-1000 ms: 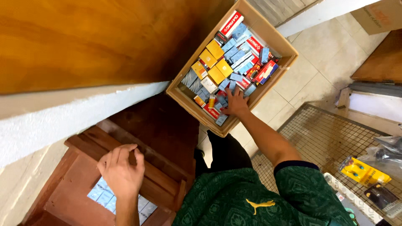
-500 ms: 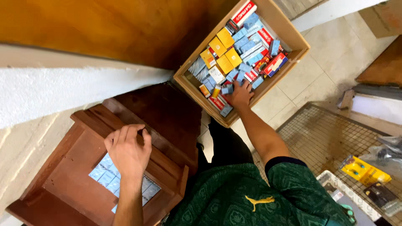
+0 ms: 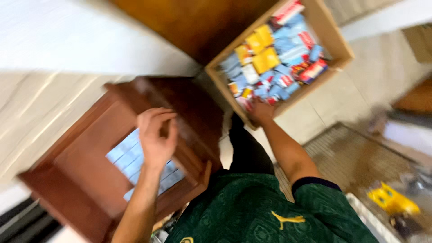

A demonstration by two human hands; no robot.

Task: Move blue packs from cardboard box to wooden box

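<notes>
Left hand [image 3: 156, 135] has moved up-frame and now hovers mid-left over the open wooden drawer [image 3: 81, 180], fingers curled, nothing visibly gripped. The pale blue packs [image 3: 130, 155] in it show below the palm. Right hand [image 3: 260, 110] stays at the near edge of the cardboard box [image 3: 335, 38], upper right, on the small cartons [image 3: 279, 67]; grip unclear in the blur.

Left hand [image 3: 156, 135] up, fingers bent, palm empty. Right arm stretched far out, right hand [image 3: 261, 110] reaching down, fingers hidden.
</notes>
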